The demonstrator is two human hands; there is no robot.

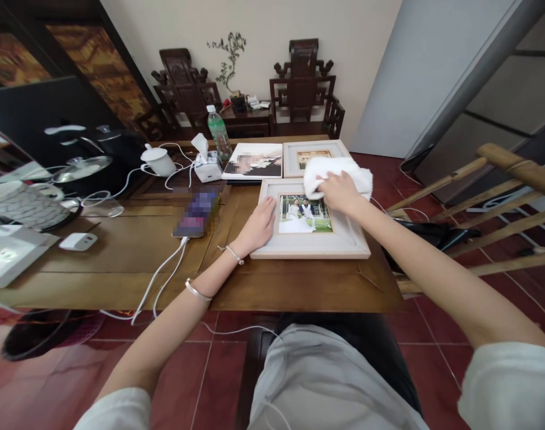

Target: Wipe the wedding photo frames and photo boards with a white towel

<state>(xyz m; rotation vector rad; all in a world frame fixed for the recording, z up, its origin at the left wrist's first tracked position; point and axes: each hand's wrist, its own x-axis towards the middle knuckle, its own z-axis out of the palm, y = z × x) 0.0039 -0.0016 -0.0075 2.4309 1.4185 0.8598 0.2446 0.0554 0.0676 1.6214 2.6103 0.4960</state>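
Observation:
A light-coloured picture frame [299, 246] lies flat near the table's front edge, with a photo of two people in it. My left hand [258, 226] grips the frame's left side, its fingers over the border. In my right hand [339, 192] is a bunched white cloth [344, 170], pressed on the frame's upper right part. The cloth hides that corner and part of the photo. Just behind lies a second picture frame [294, 149], partly covered by the cloth. To its left is a flat photo panel [254, 161].
Left of the frames on the wooden table [133, 263] are a phone [196, 214] with a white cable, a tissue box [208, 166], a green-labelled bottle [218, 131], a lidded white cup [159, 160] and a clear cup [102, 205]. A wooden chair [514, 161] stands at the right.

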